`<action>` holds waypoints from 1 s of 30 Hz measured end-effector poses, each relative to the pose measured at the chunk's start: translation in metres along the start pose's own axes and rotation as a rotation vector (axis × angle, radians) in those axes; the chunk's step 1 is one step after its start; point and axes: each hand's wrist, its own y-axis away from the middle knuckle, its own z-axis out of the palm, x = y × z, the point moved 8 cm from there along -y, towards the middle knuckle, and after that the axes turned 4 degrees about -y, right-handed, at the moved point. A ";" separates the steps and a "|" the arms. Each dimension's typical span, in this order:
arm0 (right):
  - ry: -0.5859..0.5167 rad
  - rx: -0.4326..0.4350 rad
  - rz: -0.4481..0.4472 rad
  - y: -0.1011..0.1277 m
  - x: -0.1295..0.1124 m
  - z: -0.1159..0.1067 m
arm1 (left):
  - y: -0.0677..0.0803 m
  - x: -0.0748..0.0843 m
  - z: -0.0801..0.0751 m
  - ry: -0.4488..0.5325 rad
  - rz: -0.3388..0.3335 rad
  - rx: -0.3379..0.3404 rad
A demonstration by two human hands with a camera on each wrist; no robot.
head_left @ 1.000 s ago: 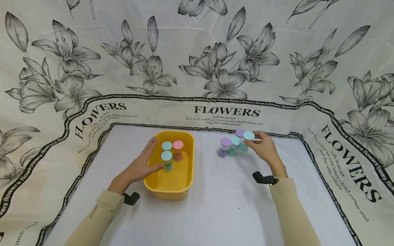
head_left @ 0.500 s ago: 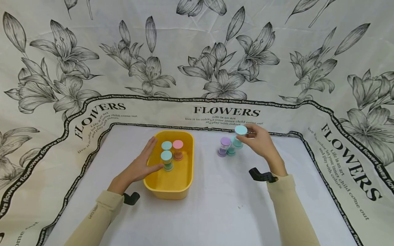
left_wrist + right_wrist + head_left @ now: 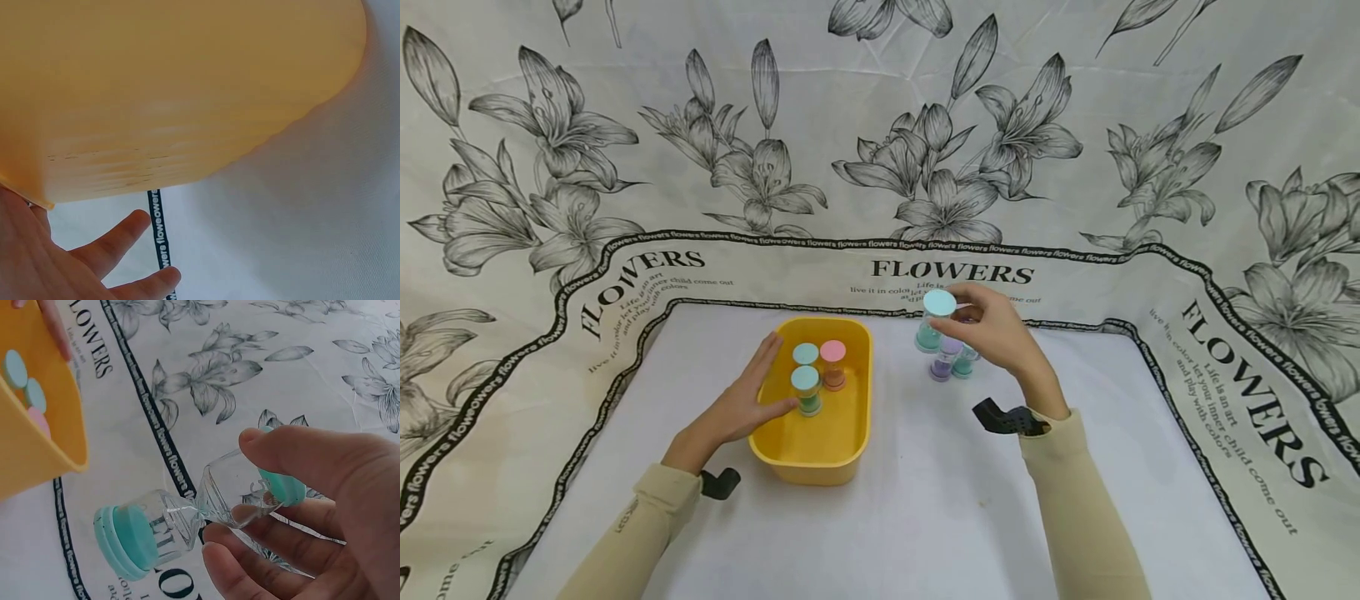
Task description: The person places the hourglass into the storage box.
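Note:
My right hand (image 3: 979, 327) pinches a clear sand timer with teal caps (image 3: 934, 320) and holds it in the air, tilted, to the right of the yellow bin (image 3: 859, 392). In the right wrist view the timer (image 3: 187, 519) lies between thumb and fingers. Below that hand, a purple timer (image 3: 945, 358) and another teal timer (image 3: 966, 363) stand on the white tabletop. My left hand (image 3: 758, 392) rests flat against the bin's left rim, fingers straight. Inside the bin stand two teal-capped timers (image 3: 806, 380) and a pink-capped one (image 3: 832, 353).
A floral cloth printed "FLOWERS" (image 3: 951, 271) covers the table and rises behind it. Its black border (image 3: 625, 367) runs around the white work area. The left wrist view is filled by the bin's outer wall (image 3: 175, 94).
My right hand has lifted the teal timer off the table beside the others and carried it left, toward the bin. The left hand and the bin have stayed put.

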 end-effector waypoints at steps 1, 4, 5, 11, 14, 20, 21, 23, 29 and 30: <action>-0.008 -0.013 -0.009 -0.002 -0.004 0.004 | 0.000 0.000 0.000 0.001 0.001 0.001; -0.020 -0.048 -0.038 -0.006 -0.017 0.017 | 0.000 0.000 0.000 0.002 0.004 0.002; -0.024 -0.062 -0.049 -0.008 -0.021 0.022 | 0.000 0.000 0.000 0.002 0.005 0.002; -0.031 -0.156 -0.118 -0.018 -0.044 0.052 | 0.000 0.000 0.000 -0.002 0.006 0.002; -0.030 -0.194 -0.136 -0.022 -0.053 0.065 | 0.000 0.001 0.000 -0.002 0.008 0.001; 0.009 -0.250 -0.169 -0.031 -0.063 0.087 | 0.001 0.002 -0.001 0.001 0.007 0.000; 0.019 -0.262 -0.173 -0.033 -0.063 0.090 | 0.001 0.002 -0.002 0.002 0.007 0.000; 0.039 -0.282 -0.174 -0.035 -0.065 0.096 | 0.001 0.003 -0.002 0.004 0.006 -0.002; 0.078 -0.348 -0.186 -0.039 -0.068 0.111 | 0.003 0.002 -0.002 0.005 0.007 -0.015; 0.089 -0.359 -0.190 -0.039 -0.069 0.113 | 0.003 0.002 -0.002 0.007 0.007 -0.018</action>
